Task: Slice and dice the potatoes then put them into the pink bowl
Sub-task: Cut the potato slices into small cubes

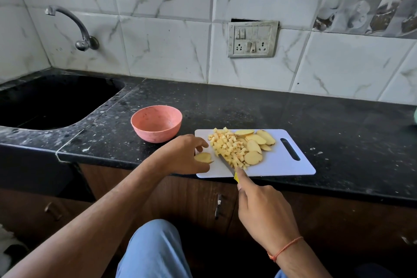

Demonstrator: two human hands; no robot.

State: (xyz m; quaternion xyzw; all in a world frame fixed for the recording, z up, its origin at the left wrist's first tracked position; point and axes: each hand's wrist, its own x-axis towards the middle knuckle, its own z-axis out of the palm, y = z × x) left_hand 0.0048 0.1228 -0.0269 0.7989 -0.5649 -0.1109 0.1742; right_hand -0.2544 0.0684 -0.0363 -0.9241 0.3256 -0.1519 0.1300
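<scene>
A white cutting board (279,160) lies on the black counter. A heap of diced potato (228,146) covers its left half, with several potato slices (256,142) beside the heap to the right. My right hand (264,210) grips a yellow-handled knife (228,166) whose blade rests against the near edge of the dice. My left hand (185,153) holds a potato slice (203,157) at the board's left edge. The empty pink bowl (156,123) stands just left of the board.
A black sink (52,101) with a wall tap (74,27) sits at the left. A switch and socket panel (252,39) is on the tiled wall behind. Wooden cabinet doors (203,198) run below the counter edge.
</scene>
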